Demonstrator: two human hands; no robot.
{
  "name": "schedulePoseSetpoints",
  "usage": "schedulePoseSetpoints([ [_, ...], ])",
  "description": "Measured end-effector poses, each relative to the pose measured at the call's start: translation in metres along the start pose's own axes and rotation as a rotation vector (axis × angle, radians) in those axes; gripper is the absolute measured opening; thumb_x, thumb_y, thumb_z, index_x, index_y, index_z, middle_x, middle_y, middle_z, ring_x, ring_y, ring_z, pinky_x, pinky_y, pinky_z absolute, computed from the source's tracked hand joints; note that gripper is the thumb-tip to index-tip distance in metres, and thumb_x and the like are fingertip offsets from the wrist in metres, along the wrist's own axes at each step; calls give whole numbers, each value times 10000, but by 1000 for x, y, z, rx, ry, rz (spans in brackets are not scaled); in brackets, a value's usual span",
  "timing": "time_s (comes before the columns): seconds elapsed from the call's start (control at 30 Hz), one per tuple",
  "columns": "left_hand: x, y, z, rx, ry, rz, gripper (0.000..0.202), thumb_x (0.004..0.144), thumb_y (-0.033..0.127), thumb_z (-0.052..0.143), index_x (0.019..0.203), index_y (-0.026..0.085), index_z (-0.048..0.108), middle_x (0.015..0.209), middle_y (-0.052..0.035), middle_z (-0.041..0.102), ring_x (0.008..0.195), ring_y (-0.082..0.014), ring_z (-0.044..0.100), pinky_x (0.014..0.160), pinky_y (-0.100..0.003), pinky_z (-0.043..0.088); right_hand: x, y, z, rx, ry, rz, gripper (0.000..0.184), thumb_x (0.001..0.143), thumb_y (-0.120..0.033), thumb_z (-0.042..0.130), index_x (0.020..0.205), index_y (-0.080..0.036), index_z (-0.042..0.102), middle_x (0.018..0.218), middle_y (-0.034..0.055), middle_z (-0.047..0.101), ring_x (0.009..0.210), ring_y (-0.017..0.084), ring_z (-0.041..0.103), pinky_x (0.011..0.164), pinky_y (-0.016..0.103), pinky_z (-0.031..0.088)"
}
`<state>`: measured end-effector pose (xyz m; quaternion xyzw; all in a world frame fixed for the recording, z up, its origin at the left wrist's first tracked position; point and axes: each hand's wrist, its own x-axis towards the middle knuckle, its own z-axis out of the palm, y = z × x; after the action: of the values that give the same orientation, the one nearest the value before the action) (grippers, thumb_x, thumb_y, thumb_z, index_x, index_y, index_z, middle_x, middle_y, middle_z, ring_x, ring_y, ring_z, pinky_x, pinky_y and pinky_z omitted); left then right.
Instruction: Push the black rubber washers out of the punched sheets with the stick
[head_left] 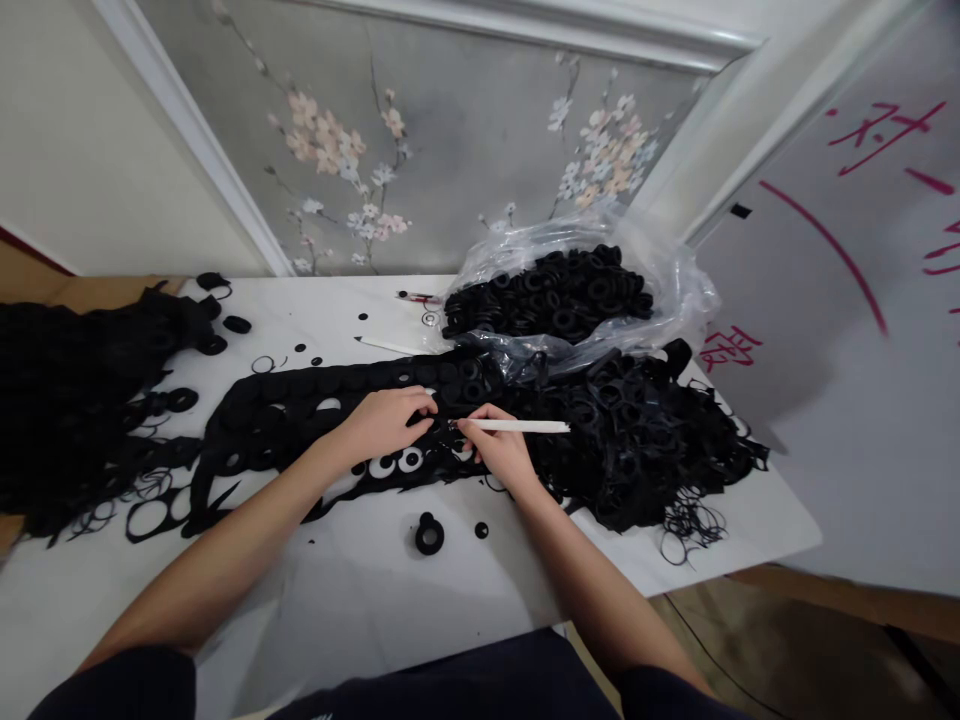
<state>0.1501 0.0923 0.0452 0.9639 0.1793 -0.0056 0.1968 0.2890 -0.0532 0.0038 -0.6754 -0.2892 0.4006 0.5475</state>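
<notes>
A long black rubber-like sheet [300, 395] with round cutouts and rings lies across the white table. My left hand [386, 425] rests over its middle, fingers and thumb curled inward at the black material; whatever is between the fingertips is too dark to make out. Close by on the right, my right hand [501, 450] is closed around a slim white pencil-like stick [525, 426], which points left, its tip at the sheet. White shows through several holes near the sheet's front edge, by a few round pieces [410, 460].
Behind the sheet stands a clear plastic bag [675, 290] full of black rings [555, 300]. Black scraps [630, 430] heap up on the right; a dark pile [82, 400] covers the left. Another white pencil [386, 345] lies behind. One black ring [430, 537] sits in front. A whiteboard [825, 400] borders the right.
</notes>
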Motion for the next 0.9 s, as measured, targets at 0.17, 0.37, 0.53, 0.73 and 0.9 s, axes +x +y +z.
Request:
schedulePoseSetpoints([
  [0.17, 17, 5, -4, 98, -146, 3, 191, 794, 266, 528, 908, 230, 677, 985, -1, 687, 823, -187, 637, 632, -253, 409, 1, 1, 2, -23, -13, -14, 214, 745, -388, 628, 688, -199, 544, 492, -53, 540, 406, 94, 487, 367, 179, 367],
  [0.37, 29, 10, -4, 99, -145, 14, 141, 720, 190, 549, 791, 194, 671, 861, -29, 692, 731, -195, 623, 586, -261, 380, 3, 4, 4, -10, -3, -14, 234, 752, -420, 613, 711, -207, 526, 479, -55, 531, 397, 102, 484, 352, 184, 358],
  [0.53, 19, 2, 7, 3, -42, 82, 110, 712, 183, 540, 770, 190, 633, 800, -1, 652, 684, -145, 582, 607, -237, 388, 1, 2, 4, -11, -11, -22, 229, 760, -416, 602, 718, -204, 525, 482, -52, 540, 394, 97, 478, 362, 181, 358],
  [0.73, 4, -6, 25, -87, 110, 104, 70, 740, 195, 522, 774, 179, 581, 779, -1, 593, 683, -121, 551, 629, -215, 402, -2, -2, 8, -10, -4, -110, 211, 778, -375, 605, 682, -203, 529, 531, -39, 560, 431, 93, 481, 419, 192, 350],
  [0.9, 5, -8, 29, -112, 134, 115, 45, 733, 200, 528, 764, 189, 559, 772, 8, 582, 674, -119, 546, 623, -215, 401, -2, 7, 8, -158, 9, -221, 210, 818, -381, 575, 701, -212, 535, 559, -33, 557, 506, 122, 515, 490, 216, 377],
])
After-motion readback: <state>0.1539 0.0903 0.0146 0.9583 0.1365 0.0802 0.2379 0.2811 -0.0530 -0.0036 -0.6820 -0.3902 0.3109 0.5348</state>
